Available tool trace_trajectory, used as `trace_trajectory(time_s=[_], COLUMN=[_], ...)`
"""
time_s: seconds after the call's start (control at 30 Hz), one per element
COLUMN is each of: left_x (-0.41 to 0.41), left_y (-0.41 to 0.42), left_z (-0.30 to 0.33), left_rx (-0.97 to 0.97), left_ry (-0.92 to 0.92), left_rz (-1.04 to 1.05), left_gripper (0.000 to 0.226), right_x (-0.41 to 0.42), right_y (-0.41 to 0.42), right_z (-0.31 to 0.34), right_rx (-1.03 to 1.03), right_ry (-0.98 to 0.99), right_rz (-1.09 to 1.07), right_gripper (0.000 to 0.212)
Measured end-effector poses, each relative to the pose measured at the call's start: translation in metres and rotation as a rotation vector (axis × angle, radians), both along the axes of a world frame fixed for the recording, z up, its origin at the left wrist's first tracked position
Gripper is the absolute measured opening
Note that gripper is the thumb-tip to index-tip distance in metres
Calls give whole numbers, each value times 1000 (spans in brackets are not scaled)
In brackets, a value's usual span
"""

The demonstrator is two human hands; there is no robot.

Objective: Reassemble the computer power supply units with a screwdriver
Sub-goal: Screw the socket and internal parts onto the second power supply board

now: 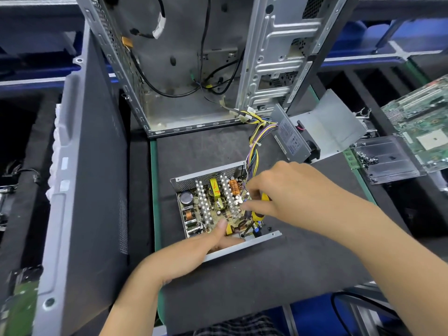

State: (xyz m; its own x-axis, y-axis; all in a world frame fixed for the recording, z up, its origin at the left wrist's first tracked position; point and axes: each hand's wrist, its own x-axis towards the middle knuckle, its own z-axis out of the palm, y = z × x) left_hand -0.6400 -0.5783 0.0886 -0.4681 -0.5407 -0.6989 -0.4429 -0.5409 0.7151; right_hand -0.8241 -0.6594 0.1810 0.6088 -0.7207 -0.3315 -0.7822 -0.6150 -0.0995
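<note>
An open power supply unit (184, 183) lies on the black mat, its circuit board with heat sinks, coils and capacitors showing. My left hand (194, 248) grips the near metal wall of its housing, thumb pressed onto the board's near edge. My right hand (286, 187) holds a yellow-handled screwdriver (258, 215) upright, with the dark tip down at the board's near right corner by a screw hole. A bundle of coloured wires (254, 146) runs from the unit to the far right. The unit's grey metal cover (322, 132) lies apart at the right.
An empty computer case (194, 69) stands open behind the unit. A dark side panel (87, 178) leans at the left. A clear tray with screws (385, 161) and a green motherboard (421, 122) sit at the right. The mat (254, 275) extends toward me.
</note>
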Motion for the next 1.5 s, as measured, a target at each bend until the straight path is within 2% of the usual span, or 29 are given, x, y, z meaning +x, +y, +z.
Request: trace_trajectory(time_s=[0.13,0.27,0.63,0.8,0.87,0.97,1.0,1.1,1.17,1.27,1.37,1.43,1.5], left_x=[0,0,5,3,3,3,3,1,0,1,1,1,-3], left_y=[-1,-3,9,7,6,5,4,4,4,3,4,6,6], left_z=[1,4,-2,-3,-3,-2,-1,2,3,4,1,2,3], left_rx=[18,35,-97,-95,-97,-98,-98,-99,-88,-86,-103,-127,-202], left_ry=[48,61,2,5,4,-3,-2,-3,-7,-16,-3,28,163], left_rz=[12,-5,46,40,51,49,48,37,27,10,15,74,268], left_gripper=[63,62,65,63,62,63,64,66,65,65,66,63,52], right_x=[-13,-16,-11,-11,-10,-3,0,9,9,4,5,11,18], right_y=[0,0,16,24,24,24,23,22,23,25,23,21,22], right_z=[3,3,3,9,12,14,14,13,12,11,15,16,14], right_rx=[88,65,-190,-73,-30,-70,-97,-134,-152,-88,-47,-86,-135], right_ry=[-22,-30,245,139,144,186,218,316,322,267,272,296,336], right_rz=[-14,-43,-30,13,18,39,46,53,66,85,102,109,68], right_gripper=[23,21,48,30,26,17,19,48,52,29,25,20,39])
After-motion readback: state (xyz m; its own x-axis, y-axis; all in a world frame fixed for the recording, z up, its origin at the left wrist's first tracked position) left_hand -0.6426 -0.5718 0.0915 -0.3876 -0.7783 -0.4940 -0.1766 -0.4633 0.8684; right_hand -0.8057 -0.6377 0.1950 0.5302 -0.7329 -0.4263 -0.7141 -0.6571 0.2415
